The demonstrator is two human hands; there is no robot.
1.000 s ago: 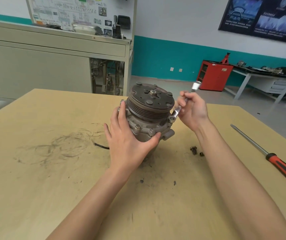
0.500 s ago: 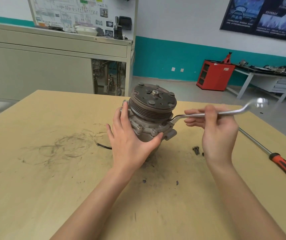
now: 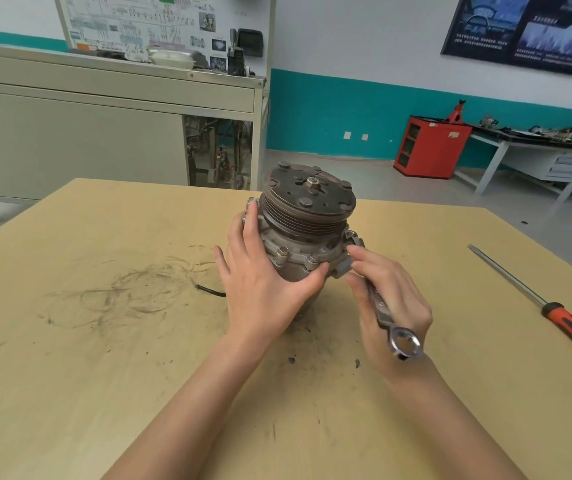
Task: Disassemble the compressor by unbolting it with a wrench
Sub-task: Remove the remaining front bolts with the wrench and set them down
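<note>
A grey compressor (image 3: 307, 220) with a dark grooved pulley stands upright in the middle of the wooden table (image 3: 87, 341). My left hand (image 3: 260, 282) wraps around its near left side, thumb against the flange below two bolts. My right hand (image 3: 386, 303) grips a silver ring wrench (image 3: 390, 317). The wrench's far end sits at a bolt on the compressor's right flange, and its free ring end points toward me.
A long screwdriver (image 3: 551, 306) with a red and black handle lies on the table at the right. A short black wire (image 3: 210, 291) lies left of the compressor. A grey cabinet (image 3: 70, 133) stands behind the table, a red cabinet (image 3: 430, 147) farther back.
The wrench handle has swung from pointing away, round to the right, to pointing toward me, with my right hand following it. My left hand has stayed on the compressor.
</note>
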